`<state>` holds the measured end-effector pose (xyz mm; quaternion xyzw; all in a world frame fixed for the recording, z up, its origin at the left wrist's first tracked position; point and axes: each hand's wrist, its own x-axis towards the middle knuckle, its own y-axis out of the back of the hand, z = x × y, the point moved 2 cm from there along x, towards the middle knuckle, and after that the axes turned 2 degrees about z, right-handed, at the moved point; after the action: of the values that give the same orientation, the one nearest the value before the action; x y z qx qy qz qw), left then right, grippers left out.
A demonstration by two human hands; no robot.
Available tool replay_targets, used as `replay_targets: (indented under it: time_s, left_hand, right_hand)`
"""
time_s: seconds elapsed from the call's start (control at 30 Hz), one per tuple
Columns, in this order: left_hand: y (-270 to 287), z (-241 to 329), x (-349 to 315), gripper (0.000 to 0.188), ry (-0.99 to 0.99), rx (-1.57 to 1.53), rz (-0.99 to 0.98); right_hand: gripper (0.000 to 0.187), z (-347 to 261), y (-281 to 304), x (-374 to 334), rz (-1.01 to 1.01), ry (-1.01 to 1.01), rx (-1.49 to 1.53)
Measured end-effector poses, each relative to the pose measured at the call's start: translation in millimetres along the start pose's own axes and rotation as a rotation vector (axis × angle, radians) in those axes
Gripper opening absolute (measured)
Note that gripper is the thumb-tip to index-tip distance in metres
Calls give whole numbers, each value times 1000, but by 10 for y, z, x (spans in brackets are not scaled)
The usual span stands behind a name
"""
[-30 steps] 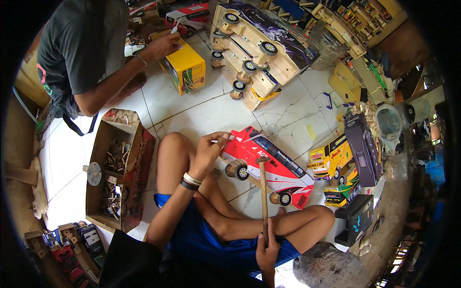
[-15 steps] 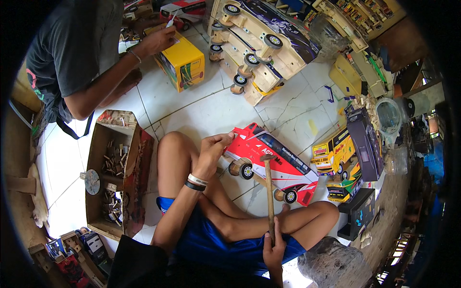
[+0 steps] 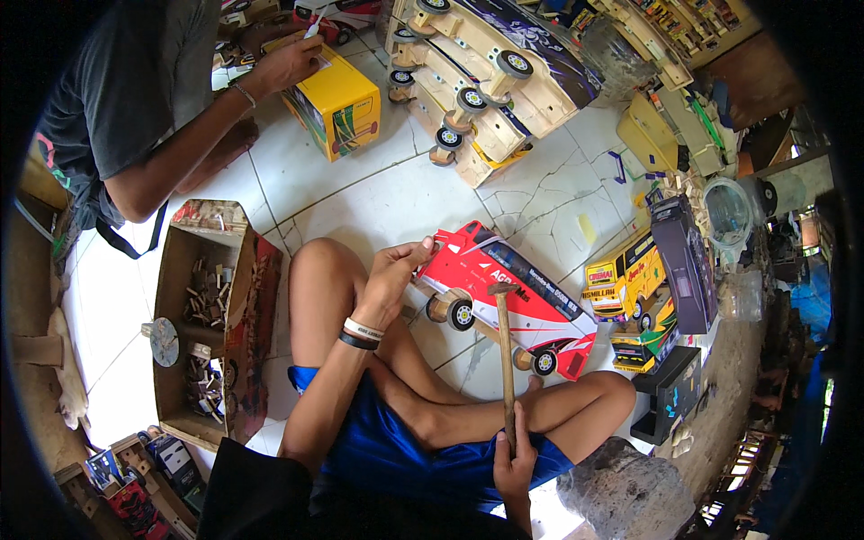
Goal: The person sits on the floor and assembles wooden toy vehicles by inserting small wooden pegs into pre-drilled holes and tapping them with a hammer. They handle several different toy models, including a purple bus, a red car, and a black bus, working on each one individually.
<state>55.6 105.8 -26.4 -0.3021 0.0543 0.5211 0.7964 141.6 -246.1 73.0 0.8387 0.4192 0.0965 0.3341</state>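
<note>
Hammer in the right hand, fingers wrapped round the lower handle, its head showing over the side of the red bus; whether it touches, this angle won't tell. The bus lies tilted on the floor ahead of the crossed legs, wheels toward the person, and here's the left hand, fingers pinched together on the left end of the bus! Anything small between those tips? Can't tell, they hide it.

So where's the danger? That pinch, for one: it takes only a single corner, so a knock farther along could swing the bus round. The hammer over that printed side is another; a slack right wrist and it could dent or scuff the finish. A blow near the left end puts those fingertips at risk, and a glancing one might be enough. And look how the wheels stand out on wooden blocks: a hard jolt could work one loose. Over on the right, the yellow truck sits near the bus, so a slide that way might bump it
</note>
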Motion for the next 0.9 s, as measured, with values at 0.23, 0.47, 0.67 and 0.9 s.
replay_targets:
  time_s: [0.23,0.47,0.67,0.9]
  left_hand:
    - [39,-23,11,36,13,35,-24]
    - [43,-40,38,34,30,36,-20]
    - [29,-17,32,36,42,8,-46]
    - [1,-3,13,32,36,-12,-5]
  right_hand:
    - [55,-191,17,80,33,100,-5]
    - [55,-629,27,448,-7,188,-218]
    - [55,-905,29,714,-155,87,-270]
    - [57,-1034,65,747,-144,108,-252]
